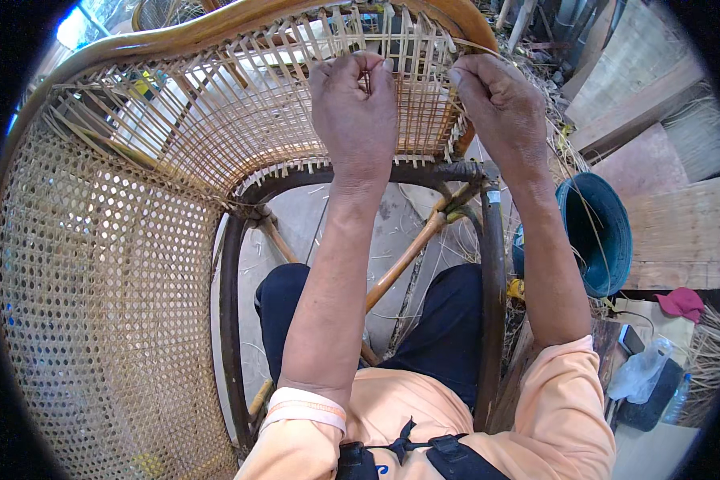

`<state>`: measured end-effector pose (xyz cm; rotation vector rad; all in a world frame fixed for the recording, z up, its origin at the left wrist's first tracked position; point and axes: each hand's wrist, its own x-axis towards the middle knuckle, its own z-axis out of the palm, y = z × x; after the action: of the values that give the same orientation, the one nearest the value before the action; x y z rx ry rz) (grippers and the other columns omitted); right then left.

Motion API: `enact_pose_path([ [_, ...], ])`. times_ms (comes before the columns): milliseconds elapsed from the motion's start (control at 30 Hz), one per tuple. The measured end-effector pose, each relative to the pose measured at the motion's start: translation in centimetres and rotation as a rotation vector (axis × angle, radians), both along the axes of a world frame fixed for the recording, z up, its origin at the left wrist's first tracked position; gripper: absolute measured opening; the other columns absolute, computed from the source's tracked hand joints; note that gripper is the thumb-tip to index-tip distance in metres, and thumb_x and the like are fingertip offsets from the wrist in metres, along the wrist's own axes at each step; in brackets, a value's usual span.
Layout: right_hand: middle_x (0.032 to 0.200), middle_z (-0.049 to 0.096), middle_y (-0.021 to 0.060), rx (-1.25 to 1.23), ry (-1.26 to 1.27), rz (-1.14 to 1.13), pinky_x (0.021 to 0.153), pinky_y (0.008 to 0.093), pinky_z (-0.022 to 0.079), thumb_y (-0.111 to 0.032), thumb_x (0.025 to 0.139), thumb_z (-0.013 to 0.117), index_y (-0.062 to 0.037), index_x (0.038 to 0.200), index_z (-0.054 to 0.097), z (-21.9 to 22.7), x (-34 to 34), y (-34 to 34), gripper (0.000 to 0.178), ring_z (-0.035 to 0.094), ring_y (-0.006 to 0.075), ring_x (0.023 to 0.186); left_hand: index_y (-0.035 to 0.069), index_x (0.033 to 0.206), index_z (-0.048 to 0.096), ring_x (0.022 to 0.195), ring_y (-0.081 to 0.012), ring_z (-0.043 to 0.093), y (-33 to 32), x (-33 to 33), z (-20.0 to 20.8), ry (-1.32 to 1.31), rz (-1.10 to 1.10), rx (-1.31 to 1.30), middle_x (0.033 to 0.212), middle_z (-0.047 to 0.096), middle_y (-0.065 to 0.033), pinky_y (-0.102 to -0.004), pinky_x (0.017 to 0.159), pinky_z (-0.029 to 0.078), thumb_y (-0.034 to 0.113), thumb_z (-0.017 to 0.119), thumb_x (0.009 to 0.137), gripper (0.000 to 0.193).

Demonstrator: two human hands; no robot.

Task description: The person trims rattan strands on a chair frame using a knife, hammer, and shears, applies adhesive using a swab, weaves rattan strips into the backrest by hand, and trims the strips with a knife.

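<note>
A chair's curved wooden frame [176, 32] stretches across the top, with a half-woven cane panel [256, 120] strung inside it. My left hand [352, 108] is closed in a pinch over the upright cane strands near the middle of this panel; what its fingertips grip is hidden. At the panel's right end, my right hand [504, 100] pinches a thin cane strand [474, 46] that loops over by the frame. Down the left side runs a finished cane mesh [112, 296] with small regular holes.
Dark chair rails [492, 312] and a crossing rattan brace [408, 268] lie below my arms. To the right stands a teal bucket [612, 232] with strands hanging by it. Beyond are wooden boards [672, 232], a red cloth item [680, 305], a plastic bag [642, 374] and a bottle [678, 400].
</note>
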<state>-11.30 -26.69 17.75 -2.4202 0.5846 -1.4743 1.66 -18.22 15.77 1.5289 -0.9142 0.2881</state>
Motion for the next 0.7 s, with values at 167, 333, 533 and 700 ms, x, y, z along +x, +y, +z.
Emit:
enact_pose_path([
  [167,0.072,0.064,0.0134,-0.025,-0.042,-0.1,0.064,0.0385,0.05,-0.014,0.078,0.069,-0.0073,0.085,0.067,-0.3,1.2,0.5,0.011,0.063,0.03,0.068,0.005,0.084,0.061,0.079,-0.0243,0.056,-1.0,-0.8,-0.7,-0.06,0.149,-0.12,0.087,0.055,-0.0097,-0.034,0.067,0.047,0.007,0.068,0.077,0.009],
  [333,0.07,0.063,0.0095,-0.178,-0.1,-0.228,0.06,0.0339,0.045,-0.018,0.079,0.07,-0.0075,0.084,0.068,-0.7,2.3,0.9,0.012,0.058,0.0258,0.063,0.002,0.089,0.064,0.073,-0.0179,0.058,0.5,-0.3,-0.1,-0.23,0.152,-0.094,0.087,0.054,-0.0098,-0.0298,0.064,0.048,0.009,0.068,0.082,0.011],
  [533,0.067,0.062,0.0079,-0.244,-0.082,-0.25,0.06,0.0352,0.044,-0.02,0.077,0.073,-0.0067,0.078,0.066,-0.3,2.1,1.0,0.015,0.058,0.025,0.063,0.01,0.091,0.066,0.07,-0.0226,0.062,1.2,1.0,1.1,-0.543,0.201,0.041,0.084,0.056,-0.0085,-0.0324,0.06,0.051,0.008,0.066,0.08,0.011],
  [700,0.077,0.064,0.0071,-0.153,-0.003,-0.202,0.073,0.0402,0.042,-0.023,0.074,0.073,-0.0074,0.082,0.064,-0.6,1.4,2.4,0.019,0.061,0.0277,0.076,0.009,0.084,0.067,0.069,-0.0227,0.063,1.8,2.1,1.8,-0.388,0.007,0.115,0.086,0.059,-0.0074,-0.0326,0.06,0.052,0.011,0.067,0.079,0.005],
])
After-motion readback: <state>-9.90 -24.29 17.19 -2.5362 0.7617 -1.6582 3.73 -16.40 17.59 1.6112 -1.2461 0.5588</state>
